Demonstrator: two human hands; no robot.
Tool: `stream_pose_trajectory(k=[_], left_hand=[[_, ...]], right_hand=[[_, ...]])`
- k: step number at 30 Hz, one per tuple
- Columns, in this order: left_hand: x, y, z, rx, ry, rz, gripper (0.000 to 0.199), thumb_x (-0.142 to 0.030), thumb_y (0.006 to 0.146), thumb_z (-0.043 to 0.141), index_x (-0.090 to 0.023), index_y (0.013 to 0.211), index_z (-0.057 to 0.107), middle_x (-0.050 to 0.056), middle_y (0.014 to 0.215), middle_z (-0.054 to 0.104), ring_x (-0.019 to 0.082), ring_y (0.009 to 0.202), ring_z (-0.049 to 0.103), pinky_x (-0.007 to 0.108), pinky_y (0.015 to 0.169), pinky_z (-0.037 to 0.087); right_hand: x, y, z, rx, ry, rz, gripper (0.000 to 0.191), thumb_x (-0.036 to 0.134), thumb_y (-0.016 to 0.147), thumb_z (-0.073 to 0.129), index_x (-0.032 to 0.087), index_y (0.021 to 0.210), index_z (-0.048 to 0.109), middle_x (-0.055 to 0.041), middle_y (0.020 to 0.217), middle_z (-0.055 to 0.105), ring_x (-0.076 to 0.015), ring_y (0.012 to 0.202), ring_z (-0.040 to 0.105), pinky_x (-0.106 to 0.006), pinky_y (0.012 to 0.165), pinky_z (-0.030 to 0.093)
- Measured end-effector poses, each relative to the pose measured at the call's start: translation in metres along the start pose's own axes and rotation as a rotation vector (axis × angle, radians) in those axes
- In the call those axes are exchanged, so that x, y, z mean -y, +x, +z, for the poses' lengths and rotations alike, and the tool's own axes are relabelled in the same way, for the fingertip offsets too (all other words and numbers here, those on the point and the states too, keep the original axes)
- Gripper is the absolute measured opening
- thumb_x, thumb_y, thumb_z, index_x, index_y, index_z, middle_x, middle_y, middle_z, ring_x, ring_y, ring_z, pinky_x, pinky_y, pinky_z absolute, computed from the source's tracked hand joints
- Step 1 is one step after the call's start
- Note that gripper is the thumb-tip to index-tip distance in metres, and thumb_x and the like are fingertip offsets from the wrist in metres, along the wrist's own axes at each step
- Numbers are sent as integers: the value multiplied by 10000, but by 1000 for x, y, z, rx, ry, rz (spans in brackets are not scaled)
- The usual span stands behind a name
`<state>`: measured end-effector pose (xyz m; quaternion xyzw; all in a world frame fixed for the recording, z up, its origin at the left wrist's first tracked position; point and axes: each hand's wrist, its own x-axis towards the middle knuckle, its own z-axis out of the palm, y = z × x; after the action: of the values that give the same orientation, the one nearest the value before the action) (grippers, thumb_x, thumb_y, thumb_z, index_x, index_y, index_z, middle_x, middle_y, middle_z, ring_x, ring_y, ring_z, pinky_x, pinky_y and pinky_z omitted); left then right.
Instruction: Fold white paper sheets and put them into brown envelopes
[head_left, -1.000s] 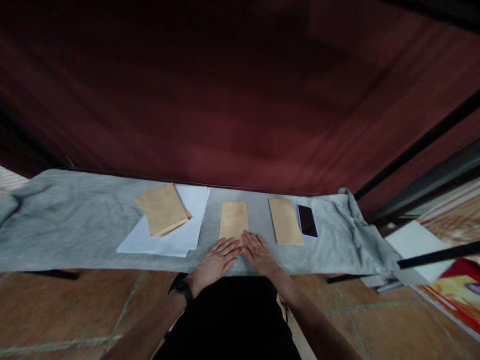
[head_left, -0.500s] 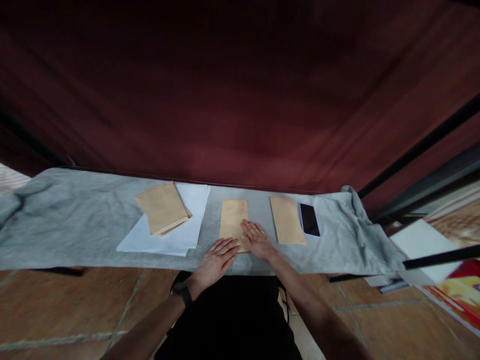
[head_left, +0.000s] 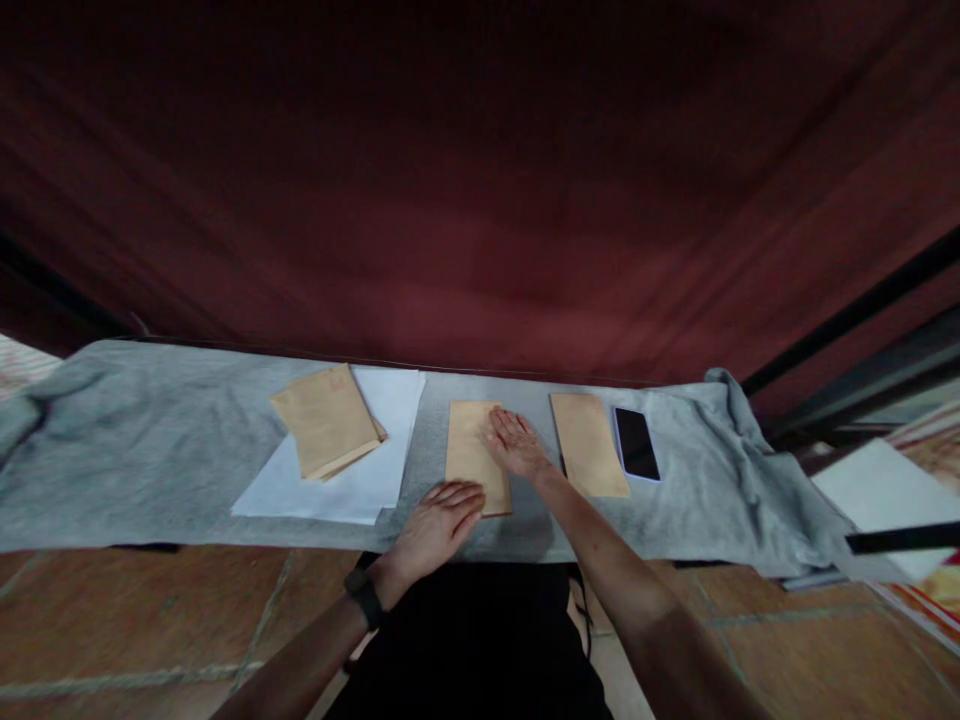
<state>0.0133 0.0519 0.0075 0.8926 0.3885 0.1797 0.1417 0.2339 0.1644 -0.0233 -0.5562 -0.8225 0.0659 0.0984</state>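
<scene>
A brown paper envelope (head_left: pixel 466 450) lies flat on the grey cloth in front of me. My left hand (head_left: pixel 442 518), with a dark watch at the wrist, rests flat at the envelope's near left corner. Flat on its upper right part lies my right hand (head_left: pixel 516 443), fingers stretched out. Neither hand grips anything. To the right is another brown envelope (head_left: pixel 590 445), with a phone (head_left: pixel 637 443) beside it. Several brown envelopes (head_left: pixel 330 420) are piled on white paper sheets (head_left: pixel 300 497) at the left.
The grey cloth (head_left: pixel 150 450) covers a long, narrow surface below a dark red curtain (head_left: pixel 480 250). Black metal bars (head_left: pixel 855 310) cross the right side. White sheets (head_left: pixel 877 490) lie at the far right, beyond the cloth, above a tiled floor (head_left: pixel 150 620).
My right hand has slid away from me, up the envelope toward its far edge. My left hand stays at the near end. The view has shifted slightly.
</scene>
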Motion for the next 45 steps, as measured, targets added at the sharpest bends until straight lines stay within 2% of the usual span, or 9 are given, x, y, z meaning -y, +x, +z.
stream_pose_trajectory(k=[5,9,11,16,22,30,36,45], left_hand=[[20,30,3,-44,-64,-42,376,-306,1020,364,-233,1295,610,51,1268,670,185,1182,596,363,1058,461],[36,57,14,-104,-9,-79,425,-280,1022,313,-167,1364,539,103,1372,596,206,1282,527,399,1110,421],[44,72,21,-96,35,-69,448,-269,1020,292,-160,1406,492,108,1434,548,207,1340,479,411,1144,379],[63,111,37,-10,144,-33,507,-306,1006,298,-151,1476,407,107,1556,411,216,1450,343,429,1208,246],[72,139,49,-69,180,-39,554,-309,991,310,-197,1534,309,76,1568,395,208,1462,324,434,1218,207],[61,123,50,-30,209,13,547,-346,1000,310,-150,1509,356,108,1570,385,212,1465,317,414,1219,212],[50,105,54,-33,203,42,562,-387,1013,287,-157,1524,330,111,1572,380,201,1464,318,416,1219,216],[25,69,54,40,179,56,549,-415,1028,283,-146,1497,384,119,1555,406,194,1450,347,400,1205,250]], right_hand=[[3,-14,5,-46,6,-69,582,419,1042,289,156,1560,247,-70,1608,262,-213,1491,252,-443,1238,155],[6,-40,2,-36,35,-137,580,417,1038,326,177,1560,251,-64,1603,276,-205,1479,286,-438,1240,178],[8,-56,-2,-44,54,-149,576,394,1028,368,192,1557,266,-75,1589,309,-208,1465,320,-443,1235,201],[13,-93,-13,-44,149,-181,525,367,1016,412,212,1516,375,-64,1541,419,-197,1411,417,-435,1218,276],[14,-105,-14,-53,260,-134,428,293,994,429,225,1402,542,-41,1463,533,-179,1347,496,-411,1205,320],[11,-103,-12,-110,301,-145,442,164,925,454,258,1326,612,-29,1382,612,-186,1279,556,-422,1166,381],[12,-105,-12,-183,284,-115,418,106,891,500,274,1237,663,-24,1263,683,-176,1211,590,-369,1098,449],[14,-106,-9,-208,267,-44,314,119,913,463,223,1104,691,-52,1183,701,-192,1118,625,-358,1031,480]])
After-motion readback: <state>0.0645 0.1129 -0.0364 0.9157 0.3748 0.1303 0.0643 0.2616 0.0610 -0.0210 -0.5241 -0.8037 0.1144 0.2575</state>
